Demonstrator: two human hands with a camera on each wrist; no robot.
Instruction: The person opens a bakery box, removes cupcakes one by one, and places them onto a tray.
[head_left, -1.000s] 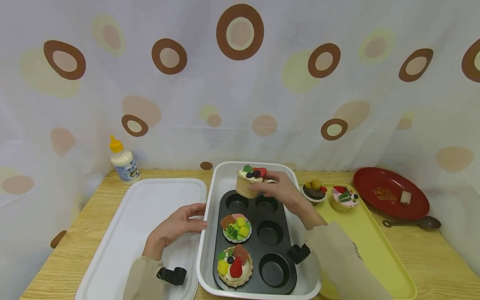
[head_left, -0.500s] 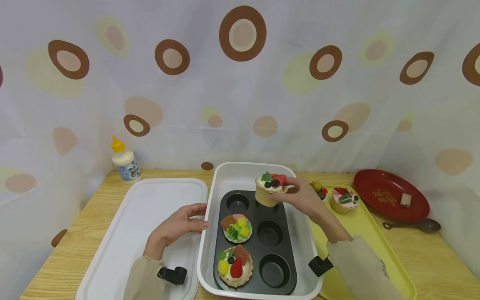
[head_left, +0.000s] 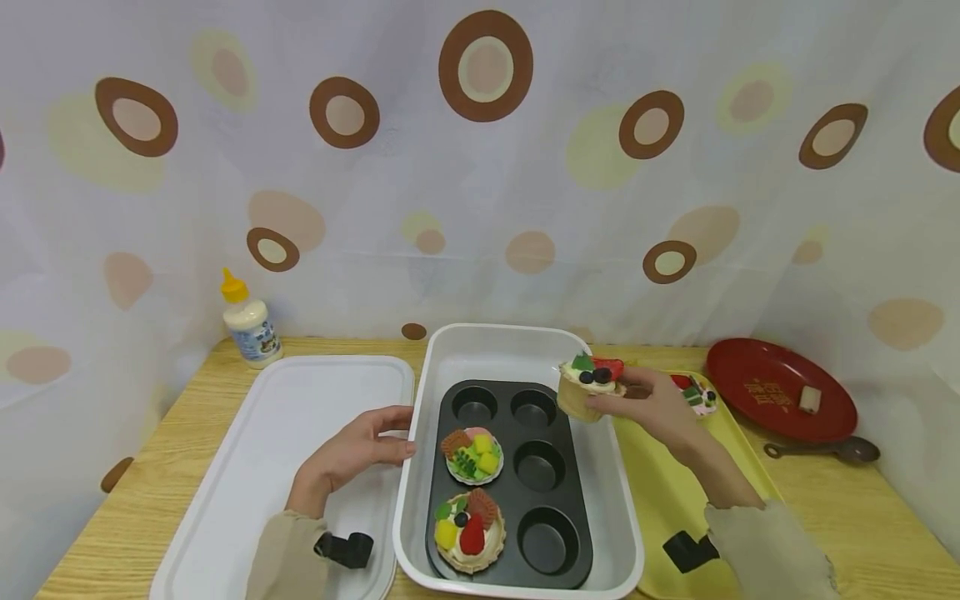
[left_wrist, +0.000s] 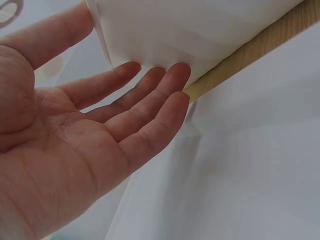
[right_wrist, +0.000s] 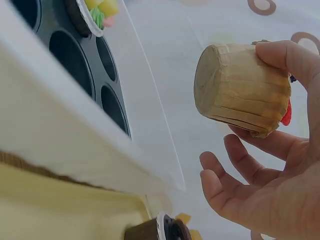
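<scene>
My right hand (head_left: 663, 417) pinches a berry-topped cupcake (head_left: 576, 398) between thumb and fingers, raised over the right rim of the white bin (head_left: 632, 508). In the right wrist view the cupcake's tan wrapper (right_wrist: 245, 87) shows, tipped on its side in that picture. The fingertips of my left hand (head_left: 352, 454) touch the bin's left wall; in the left wrist view the hand (left_wrist: 95, 130) has its fingers loosely extended against the white wall (left_wrist: 150, 40). Inside the bin, a dark muffin pan (head_left: 510, 500) holds a fruit tart (head_left: 474, 457) and a strawberry tart (head_left: 470, 533) in its left column.
A white tray (head_left: 300, 433) lies left, with a glue bottle (head_left: 253, 332) behind it. On the right are a yellow tray (head_left: 660, 508) with a pink-cream cupcake (head_left: 701, 398), a red plate (head_left: 780, 392) bearing a small pale piece (head_left: 810, 400), and a dark spoon (head_left: 825, 449).
My right hand has carried the cupcake rightward from above the pan's back left cup to the bin's right rim. My left hand has stayed at the bin's left wall.
</scene>
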